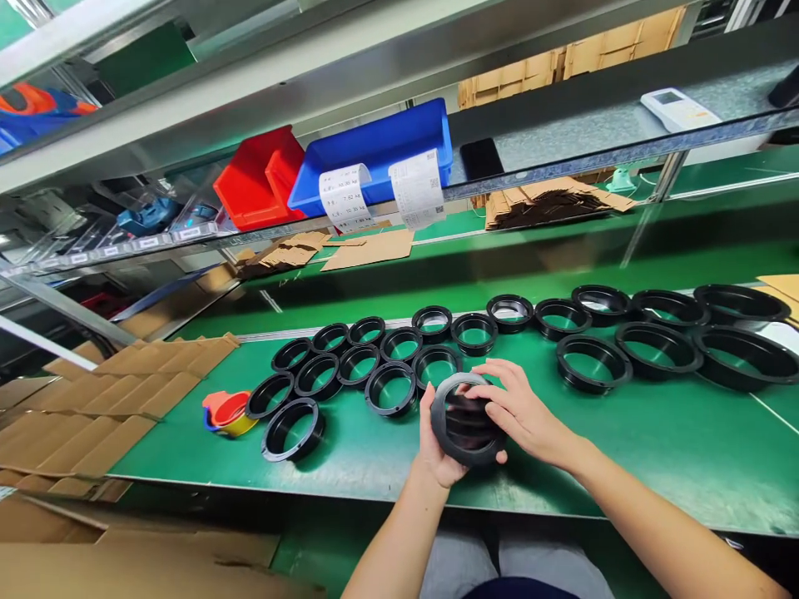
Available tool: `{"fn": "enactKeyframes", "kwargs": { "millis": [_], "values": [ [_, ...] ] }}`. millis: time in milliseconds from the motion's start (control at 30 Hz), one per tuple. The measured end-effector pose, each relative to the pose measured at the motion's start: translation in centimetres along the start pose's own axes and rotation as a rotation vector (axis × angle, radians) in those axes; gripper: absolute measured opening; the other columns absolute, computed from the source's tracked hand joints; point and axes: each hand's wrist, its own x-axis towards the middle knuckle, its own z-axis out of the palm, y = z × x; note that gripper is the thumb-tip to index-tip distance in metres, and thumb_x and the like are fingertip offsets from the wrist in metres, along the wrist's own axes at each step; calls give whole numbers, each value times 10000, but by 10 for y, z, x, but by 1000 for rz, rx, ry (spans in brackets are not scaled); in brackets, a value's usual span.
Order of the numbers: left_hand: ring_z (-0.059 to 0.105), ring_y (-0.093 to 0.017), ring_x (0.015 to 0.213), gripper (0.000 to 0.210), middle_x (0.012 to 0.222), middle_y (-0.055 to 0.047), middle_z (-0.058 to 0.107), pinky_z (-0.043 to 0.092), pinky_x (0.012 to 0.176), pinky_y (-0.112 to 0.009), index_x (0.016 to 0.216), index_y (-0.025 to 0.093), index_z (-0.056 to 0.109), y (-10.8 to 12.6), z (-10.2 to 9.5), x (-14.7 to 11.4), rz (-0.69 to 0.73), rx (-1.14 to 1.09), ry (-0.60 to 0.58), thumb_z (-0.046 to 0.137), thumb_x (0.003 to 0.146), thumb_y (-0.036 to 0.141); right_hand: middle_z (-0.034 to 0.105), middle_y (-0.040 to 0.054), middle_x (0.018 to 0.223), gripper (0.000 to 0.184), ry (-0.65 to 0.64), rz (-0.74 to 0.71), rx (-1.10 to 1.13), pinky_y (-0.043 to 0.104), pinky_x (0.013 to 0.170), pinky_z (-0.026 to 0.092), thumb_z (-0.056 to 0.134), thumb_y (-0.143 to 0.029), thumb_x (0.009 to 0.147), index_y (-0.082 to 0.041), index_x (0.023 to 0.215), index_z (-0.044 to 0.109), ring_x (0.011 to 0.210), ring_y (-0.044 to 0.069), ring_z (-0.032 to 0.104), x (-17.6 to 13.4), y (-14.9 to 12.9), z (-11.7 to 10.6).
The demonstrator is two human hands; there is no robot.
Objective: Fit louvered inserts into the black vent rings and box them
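A black flanged ring [448,441], with a dark glossy interior, is held above the front of the green bench. My left hand [435,449] wraps around its left and lower side. Over its upper right side lies my right hand [515,408], fingers bent across the rim and into the opening; the fingertips are partly hidden. Just behind my hands, several similar black rings [390,389] rest on the bench in loose rows. One ring [292,433] sits tilted apart from the others at the front left.
Rolls of coloured tape [230,413] lie on the left of the green bench [374,466]. Cardboard dividers [143,383] stack at the left edge. A shelf above carries a red bin [259,179], a blue bin [374,150] with hanging labels, a black phone [481,159] and a white handheld device [679,110].
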Motion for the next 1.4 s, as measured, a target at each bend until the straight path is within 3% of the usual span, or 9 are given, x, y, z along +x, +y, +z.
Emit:
{"fn": "enactKeyframes", "kwargs": {
  "millis": [200, 367, 500, 733, 833, 967, 1167, 1300, 1400],
  "values": [
    [611, -455, 1057, 669, 1181, -187, 642, 543, 751, -584, 1091, 173, 695, -3, 0, 8, -39, 57, 22, 526, 847, 773, 474, 73, 1387, 497, 27, 195, 322, 553, 1096, 421, 273, -522, 1087, -288, 1140, 709, 1330, 308, 377, 2, -5, -8],
    [530, -472, 1227, 787, 1327, -206, 580, 441, 929, -663, 1371, 248, 549, 1, 3, 14, -96, 124, -60, 494, 830, 817, 435, 62, 1434, 494, 131, 353, 514, 393, 849, 604, 310, -582, 1068, -302, 1167, 705, 1271, 292, 463, -8, -5, -19],
    [516, -475, 1247, 789, 1333, -219, 579, 428, 943, -660, 1361, 207, 558, 0, 2, 17, -119, 95, -62, 454, 861, 808, 456, 61, 1426, 475, 110, 293, 419, 349, 750, 624, 303, -564, 1075, -328, 1232, 684, 1276, 291, 453, -18, -6, -21],
    [590, -366, 1189, 765, 1240, -195, 648, 457, 1009, -535, 1308, 113, 595, -5, 8, 26, -112, -31, 43, 393, 929, 746, 392, 94, 1515, 485, 131, 80, -20, 616, 1128, 366, 330, -537, 1078, -295, 1451, 523, 1390, 352, 327, -34, -7, -12],
    [609, -251, 1177, 670, 1212, -143, 678, 412, 1096, -346, 1250, 73, 627, -12, 13, 32, -50, -106, 150, 409, 975, 644, 366, 153, 1538, 678, 16, -82, -238, 686, 1165, 234, 599, -590, 976, -200, 1508, 439, 1414, 401, 279, -40, -8, -5],
    [601, -302, 1192, 568, 1161, -117, 702, 421, 1094, -399, 1162, 130, 682, -33, 19, 49, -131, -50, 187, 511, 946, 627, 103, 206, 1617, 1029, -53, 69, -302, 684, 1158, 231, 812, -564, 805, -170, 1581, 262, 1456, 440, 140, -43, -5, -8],
    [621, -332, 1108, 858, 1175, -142, 670, 502, 975, -466, 1359, 167, 548, -67, 26, 106, -141, 517, 77, 301, 891, 842, 297, 106, 1507, 751, 93, 359, -108, 491, 1134, 389, 616, -365, 892, -303, 1562, 283, 1391, 301, 329, -56, 17, -60],
    [605, -346, 1099, 599, 1202, -149, 656, 465, 972, -501, 1385, 199, 545, -76, 27, 149, 258, 1489, 6, 399, 970, 606, 317, 96, 1481, 643, 376, 455, -304, 550, 1144, 341, 552, -488, 937, -322, 1525, 354, 1375, 325, 343, -75, 54, -99],
    [646, -336, 967, 395, 1017, -135, 714, 474, 882, -462, 1143, 170, 702, -78, 25, 160, 349, 1777, -17, 480, 937, 423, 359, 105, 1481, 630, 443, 529, -530, 606, 1104, 355, 519, -569, 939, -309, 1500, 395, 1337, 366, 374, -88, 79, -109]
  ]
}}
